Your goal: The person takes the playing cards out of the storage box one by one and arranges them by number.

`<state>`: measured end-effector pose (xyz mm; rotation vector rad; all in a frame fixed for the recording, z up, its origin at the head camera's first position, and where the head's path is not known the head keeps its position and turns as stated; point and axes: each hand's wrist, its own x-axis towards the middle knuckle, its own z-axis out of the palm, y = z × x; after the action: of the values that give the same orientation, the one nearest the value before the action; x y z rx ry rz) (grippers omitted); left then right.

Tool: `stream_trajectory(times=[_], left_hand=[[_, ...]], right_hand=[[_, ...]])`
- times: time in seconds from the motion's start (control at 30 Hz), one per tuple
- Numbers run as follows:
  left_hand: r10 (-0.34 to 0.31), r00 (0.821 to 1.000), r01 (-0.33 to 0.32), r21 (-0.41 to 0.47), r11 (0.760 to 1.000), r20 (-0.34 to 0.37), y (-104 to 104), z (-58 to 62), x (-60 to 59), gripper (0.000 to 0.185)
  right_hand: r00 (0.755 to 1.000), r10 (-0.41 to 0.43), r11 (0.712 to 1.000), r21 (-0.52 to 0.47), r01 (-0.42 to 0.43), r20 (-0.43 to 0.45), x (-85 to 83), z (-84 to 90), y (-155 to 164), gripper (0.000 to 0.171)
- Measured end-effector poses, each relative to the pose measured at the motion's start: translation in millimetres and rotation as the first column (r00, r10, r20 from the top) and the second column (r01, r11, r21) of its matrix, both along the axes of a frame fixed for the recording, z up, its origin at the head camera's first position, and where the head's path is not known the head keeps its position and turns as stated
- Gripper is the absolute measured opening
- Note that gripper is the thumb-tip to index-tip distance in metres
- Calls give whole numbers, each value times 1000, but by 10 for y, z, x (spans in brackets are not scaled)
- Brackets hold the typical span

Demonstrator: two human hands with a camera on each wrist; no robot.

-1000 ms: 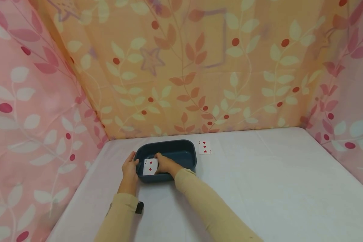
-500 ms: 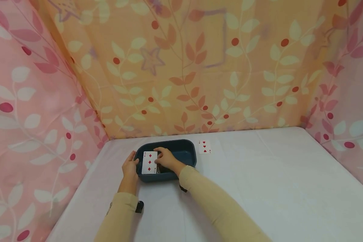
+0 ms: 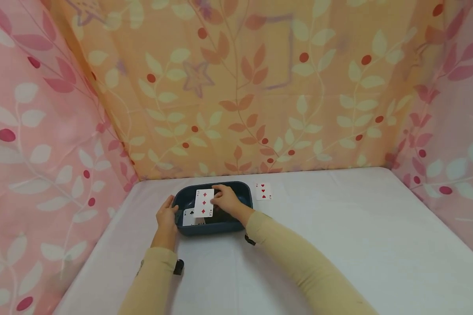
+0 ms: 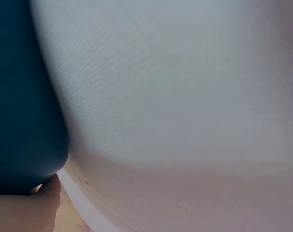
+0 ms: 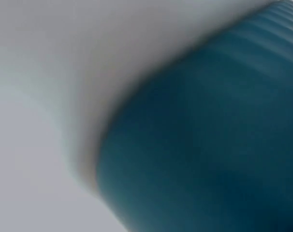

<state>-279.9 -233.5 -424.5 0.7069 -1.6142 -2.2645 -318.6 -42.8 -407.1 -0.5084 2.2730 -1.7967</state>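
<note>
White cloth covers the table (image 3: pixel 339 245), which is enclosed on three sides by leaf-patterned fabric, pink at the flanks and orange at the back. Nearest the wearer, the left hand (image 3: pixel 166 218) rests against the near-left corner of a dark teal plastic tub (image 3: pixel 245 205), fingers relaxed along its wall, apparently steadying it. The right hand (image 3: pixel 227 202) reaches over the tub and pinches a three of diamonds card (image 3: pixel 204 203) by its right edge, holding it face-up just above the tub. A second card (image 3: pixel 189 216), showing a club, lies inside the tub beneath it. Judgement: the card is light, thin, flexible and slick, and is best taken by an edge. Beyond the tub, a three of hearts card (image 3: pixel 263 191) lies flat on the cloth, just beside its far-right corner. Nothing obstructs it.
</note>
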Motion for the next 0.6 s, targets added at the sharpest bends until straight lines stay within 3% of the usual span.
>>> stream_trajectory(times=[0.6], left_hand=[[-12, 1000, 12, 22, 1000, 5, -21, 24, 28, 58]], right_hand=[[994, -108, 993, -38, 109, 23, -5, 148, 319, 54]])
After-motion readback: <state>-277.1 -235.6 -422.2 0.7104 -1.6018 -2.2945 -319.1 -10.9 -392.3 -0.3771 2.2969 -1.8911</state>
